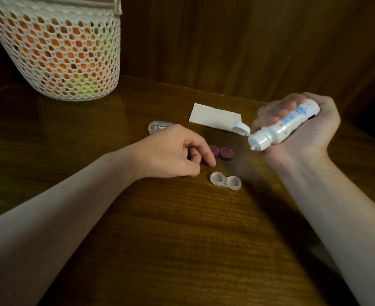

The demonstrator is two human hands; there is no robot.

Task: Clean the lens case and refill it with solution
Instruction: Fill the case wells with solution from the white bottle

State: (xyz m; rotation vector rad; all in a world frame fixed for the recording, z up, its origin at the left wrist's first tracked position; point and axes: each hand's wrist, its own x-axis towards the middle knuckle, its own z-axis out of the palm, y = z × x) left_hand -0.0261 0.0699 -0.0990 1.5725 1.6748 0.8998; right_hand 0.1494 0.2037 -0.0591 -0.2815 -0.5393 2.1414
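Head view: right hand (301, 127) grasps solution bottle (285, 124) tilted above lens case (225, 180); left hand (171, 151) loosely curled, empty

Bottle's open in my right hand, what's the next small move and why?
Probably bring the bottle down over the case: its nozzle points down but hangs above and right of the open wells, both caps are off, and the left hand rests beside it.

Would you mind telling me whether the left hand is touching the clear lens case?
Apart. The head view shows bare table between the left hand and the lens case.
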